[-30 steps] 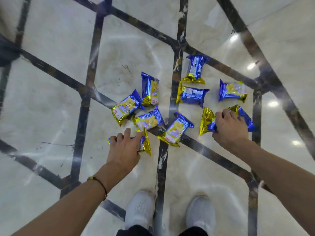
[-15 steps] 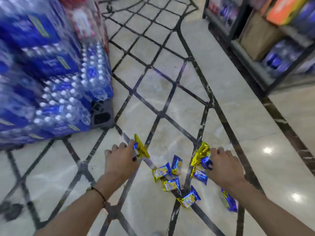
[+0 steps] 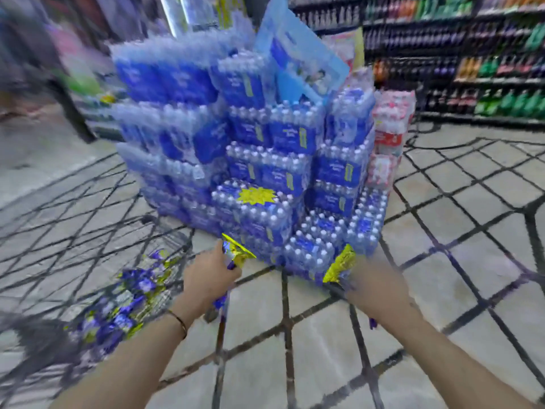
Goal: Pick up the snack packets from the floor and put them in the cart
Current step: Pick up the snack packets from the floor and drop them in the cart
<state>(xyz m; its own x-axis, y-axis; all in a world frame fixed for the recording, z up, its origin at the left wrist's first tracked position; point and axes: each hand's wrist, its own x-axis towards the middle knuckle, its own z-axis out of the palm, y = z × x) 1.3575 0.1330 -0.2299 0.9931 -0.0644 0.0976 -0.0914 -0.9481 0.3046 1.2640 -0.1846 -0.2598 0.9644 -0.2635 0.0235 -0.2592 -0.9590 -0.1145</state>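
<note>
Releasing is best done over the cart point(image 3: 168, 226): left hand point(image 3: 208, 277) clamped on 1 packet point(image 3: 237, 252), right hand point(image 3: 376, 292) on another packet point(image 3: 339, 264).

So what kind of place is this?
Probably a supermarket: a tall stack of shrink-wrapped blue water-bottle packs, dark shelves of coloured drink bottles, and a grey wire shopping cart holding blue-and-gold snack packets.

A supermarket aisle: stacked bottled-water packs point(image 3: 265, 160), blurred shelves point(image 3: 472, 54) of probably soft drinks.
</note>
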